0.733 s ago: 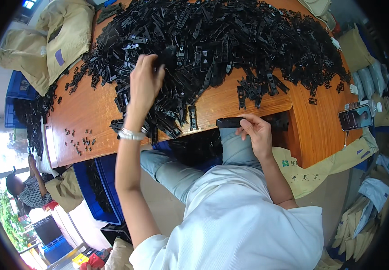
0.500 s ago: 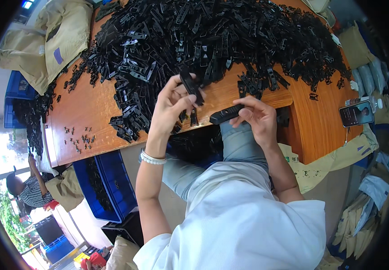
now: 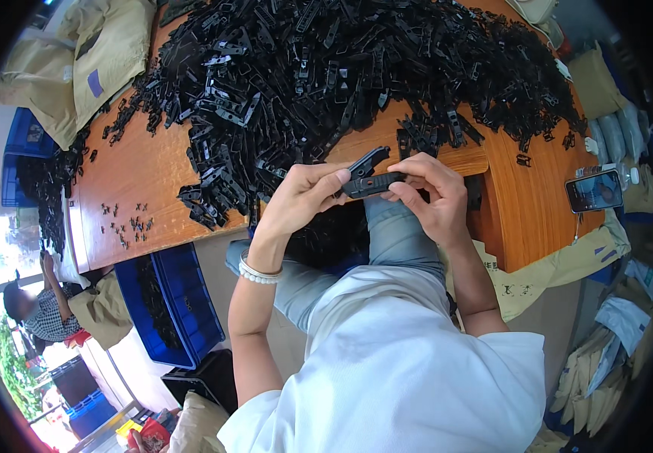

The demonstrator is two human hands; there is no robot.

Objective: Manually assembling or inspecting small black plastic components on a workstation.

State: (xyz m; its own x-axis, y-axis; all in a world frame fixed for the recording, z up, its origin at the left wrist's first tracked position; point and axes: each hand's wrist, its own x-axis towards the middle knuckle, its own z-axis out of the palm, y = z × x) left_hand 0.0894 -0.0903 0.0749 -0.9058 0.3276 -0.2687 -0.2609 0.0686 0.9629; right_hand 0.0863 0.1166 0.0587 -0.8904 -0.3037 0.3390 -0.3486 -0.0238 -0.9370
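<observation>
Biggest thing here, a broad brown wood-grain table point(image 3: 149, 170), sweeping across from nine o'clock to three, its front edge curving past the person in the white short-sleeved shirt point(image 3: 398, 362) at six. Heaped over it from eleven to two, a huge glossy mound of black plastic clips point(image 3: 402, 64), spilling toward the near edge! Out by the bright opening at eight to nine, a co-worker in a dark checked shirt point(image 3: 47, 317). Up at ten, bulging tan paper sacks point(image 3: 119, 57); at four, a stack of flat tan paper bags point(image 3: 590, 381); and at eight, an open blue plastic crate point(image 3: 204, 313) stands below the table edge, black pieces inside. Now the hands, just above centre: the left hand point(image 3: 304, 195), near twelve, thumb and fingers closed firmly; the right hand point(image 3: 436, 195), between two and three, pinching with its fingertips. Over at three, a dark-screened rectangular phone point(image 3: 595, 190). Between the hands, at one o'clock, two long narrow black plastic parts point(image 3: 369, 186), the left gripping their near ends, the right nipping the lower one; whether it touches the upper, I cannot tell. And smallest, tiny dark scattered bits point(image 3: 126, 225) on bare wood at nine.
</observation>
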